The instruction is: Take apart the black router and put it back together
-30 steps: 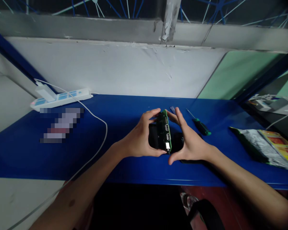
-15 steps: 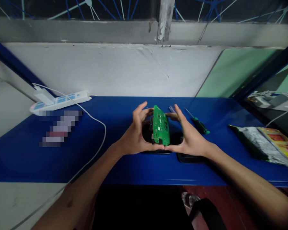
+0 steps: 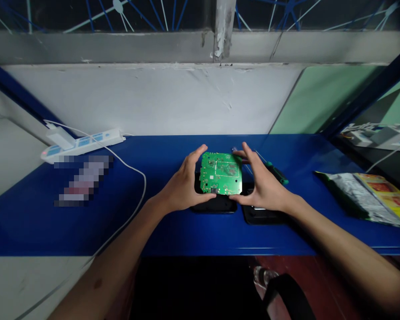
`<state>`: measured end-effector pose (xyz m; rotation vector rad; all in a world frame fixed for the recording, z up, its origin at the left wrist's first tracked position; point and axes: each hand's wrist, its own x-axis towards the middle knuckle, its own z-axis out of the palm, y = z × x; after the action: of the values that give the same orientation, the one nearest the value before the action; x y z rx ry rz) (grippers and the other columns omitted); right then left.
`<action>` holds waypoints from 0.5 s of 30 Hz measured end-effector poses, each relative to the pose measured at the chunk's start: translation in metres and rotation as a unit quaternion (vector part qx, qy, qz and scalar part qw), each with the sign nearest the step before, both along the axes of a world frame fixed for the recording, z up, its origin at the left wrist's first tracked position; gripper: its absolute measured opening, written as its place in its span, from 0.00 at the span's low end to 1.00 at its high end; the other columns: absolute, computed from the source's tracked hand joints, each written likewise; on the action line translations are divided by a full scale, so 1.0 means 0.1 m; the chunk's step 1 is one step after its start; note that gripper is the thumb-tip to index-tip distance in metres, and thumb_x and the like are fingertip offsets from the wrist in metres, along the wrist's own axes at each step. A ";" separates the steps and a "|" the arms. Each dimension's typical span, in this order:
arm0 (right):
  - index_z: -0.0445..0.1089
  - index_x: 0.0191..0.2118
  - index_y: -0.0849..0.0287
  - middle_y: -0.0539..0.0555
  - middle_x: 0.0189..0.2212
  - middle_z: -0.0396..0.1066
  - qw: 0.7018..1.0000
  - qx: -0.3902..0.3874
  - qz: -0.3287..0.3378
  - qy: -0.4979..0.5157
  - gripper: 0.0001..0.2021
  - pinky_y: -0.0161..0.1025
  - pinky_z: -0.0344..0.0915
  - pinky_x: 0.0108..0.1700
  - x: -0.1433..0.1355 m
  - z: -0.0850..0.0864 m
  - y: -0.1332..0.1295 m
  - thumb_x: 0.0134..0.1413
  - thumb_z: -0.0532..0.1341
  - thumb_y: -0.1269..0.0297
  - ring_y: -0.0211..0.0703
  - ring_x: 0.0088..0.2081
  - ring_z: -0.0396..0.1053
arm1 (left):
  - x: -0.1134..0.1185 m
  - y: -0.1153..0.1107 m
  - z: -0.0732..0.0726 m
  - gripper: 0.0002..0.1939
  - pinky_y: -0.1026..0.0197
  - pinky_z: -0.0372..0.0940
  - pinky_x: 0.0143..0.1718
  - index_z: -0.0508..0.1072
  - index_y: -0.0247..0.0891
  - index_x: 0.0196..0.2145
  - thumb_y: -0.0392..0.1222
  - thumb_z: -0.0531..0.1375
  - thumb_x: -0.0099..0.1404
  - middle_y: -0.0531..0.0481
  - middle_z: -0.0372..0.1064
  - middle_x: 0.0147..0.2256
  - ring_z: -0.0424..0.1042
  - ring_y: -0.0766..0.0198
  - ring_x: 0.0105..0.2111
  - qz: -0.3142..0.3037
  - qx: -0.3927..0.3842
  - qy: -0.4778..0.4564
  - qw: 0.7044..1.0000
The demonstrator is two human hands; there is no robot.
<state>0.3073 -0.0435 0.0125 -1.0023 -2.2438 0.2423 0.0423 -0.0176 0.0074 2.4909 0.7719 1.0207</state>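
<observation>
A green circuit board (image 3: 224, 174) is held up between my two hands, its broad face turned toward me. My left hand (image 3: 183, 184) grips its left edge, with the thumb along the bottom. On the opposite edge, my right hand (image 3: 262, 182) closes on the board, thumb at the lower right corner and fingers partly hidden behind. Beneath the board lies a black plastic shell (image 3: 215, 205), partly covered by it. Another black casing piece (image 3: 263, 216) rests under my right hand. Just beyond that hand is a screwdriver with a green and black handle (image 3: 277, 173).
A white power strip (image 3: 103, 138) with a plugged-in charger stands at the back left. Its white cable (image 3: 143, 178) curves across the blue table (image 3: 166, 235). A blurred-out object (image 3: 85, 180) lies at left, a shiny snack bag (image 3: 370, 195) at right.
The circuit board has turned from nearly edge-on to face me broadly. Both hands still hold it, having shifted slightly, and more of the black shell below shows.
</observation>
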 end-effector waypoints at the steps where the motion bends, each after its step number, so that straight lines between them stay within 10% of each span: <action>1: 0.23 0.73 0.55 0.69 0.65 0.56 1.000 0.000 0.002 -0.002 0.64 0.72 0.59 0.63 0.00 0.00 0.00 0.44 0.71 0.48 0.69 0.64 0.60 | 0.00 0.00 0.00 0.62 0.29 0.56 0.64 0.32 0.47 0.70 0.42 0.73 0.54 0.31 0.42 0.69 0.49 0.34 0.68 0.002 0.002 0.013 1.000; 15: 0.26 0.73 0.55 0.67 0.67 0.55 1.000 0.021 0.012 0.018 0.63 0.66 0.65 0.60 0.02 -0.01 0.01 0.46 0.72 0.51 0.67 0.65 0.59 | 0.01 0.00 0.02 0.55 0.31 0.60 0.61 0.42 0.38 0.67 0.41 0.72 0.53 0.29 0.53 0.63 0.57 0.36 0.63 0.015 0.118 0.013 0.993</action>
<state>0.3094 -0.0423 0.0111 -0.9415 -2.2210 0.2218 0.0432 -0.0175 0.0092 2.7018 0.7371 1.1538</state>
